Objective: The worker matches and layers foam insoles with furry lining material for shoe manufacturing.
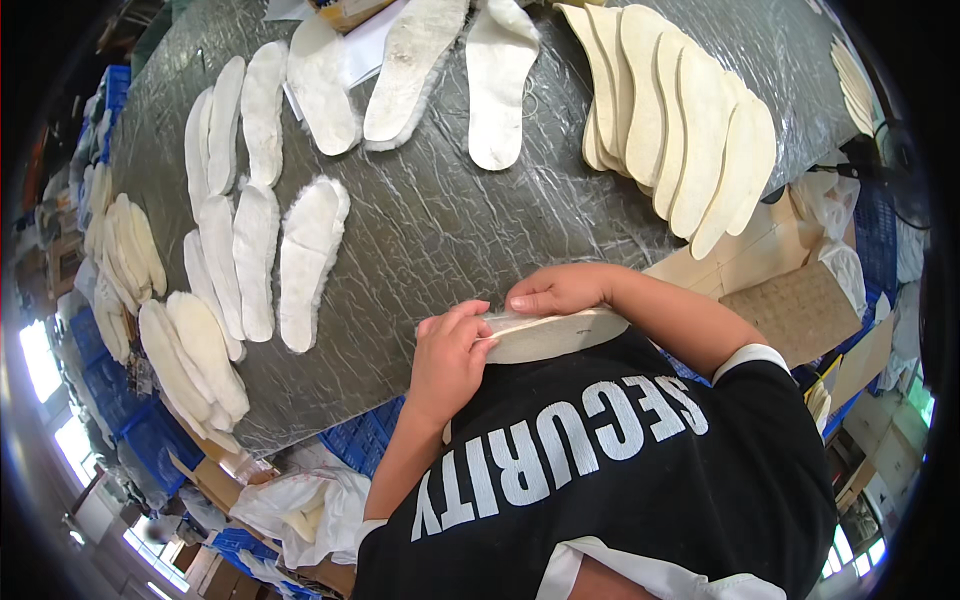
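Close against my body, at the near edge of the table, a cream insole [550, 338] lies sideways between my hands. My left hand [450, 355] is closed on its left end, the fingertips bent over the edge. Fingers curled, my right hand [560, 290] grips the insole's far edge, with the thumb pointing left. Between the two hands the insole's top side looks whitish and slightly shiny; whether fleece or film covers it I cannot tell. The fingers beneath the insole are hidden.
A dark, plastic-covered table [430, 230] spreads ahead. Cream insoles lie fanned [690, 120] at the far right. White fleecy insoles [312, 260] lie in rows at left and along the back. More insoles [195, 360] overlap the left edge. Cardboard [790, 310] and blue crates [150, 445] stand around.
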Motion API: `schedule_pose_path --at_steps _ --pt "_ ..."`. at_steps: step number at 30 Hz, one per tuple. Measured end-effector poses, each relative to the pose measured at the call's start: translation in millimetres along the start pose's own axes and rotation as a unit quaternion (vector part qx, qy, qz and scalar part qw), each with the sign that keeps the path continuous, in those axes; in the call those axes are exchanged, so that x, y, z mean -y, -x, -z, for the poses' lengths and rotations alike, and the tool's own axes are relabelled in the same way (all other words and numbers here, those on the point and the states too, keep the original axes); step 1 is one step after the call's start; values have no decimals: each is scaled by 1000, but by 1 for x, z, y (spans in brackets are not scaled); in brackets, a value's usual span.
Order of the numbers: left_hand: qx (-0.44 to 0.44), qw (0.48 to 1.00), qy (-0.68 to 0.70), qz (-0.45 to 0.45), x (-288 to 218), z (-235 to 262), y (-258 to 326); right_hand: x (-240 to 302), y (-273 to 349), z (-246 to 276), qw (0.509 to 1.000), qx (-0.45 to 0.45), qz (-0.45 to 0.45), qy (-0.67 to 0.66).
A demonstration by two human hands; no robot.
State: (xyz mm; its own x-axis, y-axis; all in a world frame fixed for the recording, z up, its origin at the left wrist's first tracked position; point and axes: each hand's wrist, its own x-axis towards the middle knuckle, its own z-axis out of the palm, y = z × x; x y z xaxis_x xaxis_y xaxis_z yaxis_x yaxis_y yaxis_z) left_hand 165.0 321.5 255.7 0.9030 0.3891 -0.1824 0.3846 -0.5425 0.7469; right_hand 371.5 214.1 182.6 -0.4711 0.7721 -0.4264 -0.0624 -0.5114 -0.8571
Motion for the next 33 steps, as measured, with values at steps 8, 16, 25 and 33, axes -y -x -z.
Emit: schedule_pose_path --at_steps 8,16,25,33 --pt "41 997 41 48 4 0 2 16 11 0 994 84 -31 62" --pt "36 992 110 49 13 -7 0 10 6 -3 986 83 -10 143" --pt "63 972 195 114 16 -13 4 42 8 -21 920 -38 -39 387" --pt "35 974 205 92 14 -20 7 40 9 -18 925 -11 -48 377"
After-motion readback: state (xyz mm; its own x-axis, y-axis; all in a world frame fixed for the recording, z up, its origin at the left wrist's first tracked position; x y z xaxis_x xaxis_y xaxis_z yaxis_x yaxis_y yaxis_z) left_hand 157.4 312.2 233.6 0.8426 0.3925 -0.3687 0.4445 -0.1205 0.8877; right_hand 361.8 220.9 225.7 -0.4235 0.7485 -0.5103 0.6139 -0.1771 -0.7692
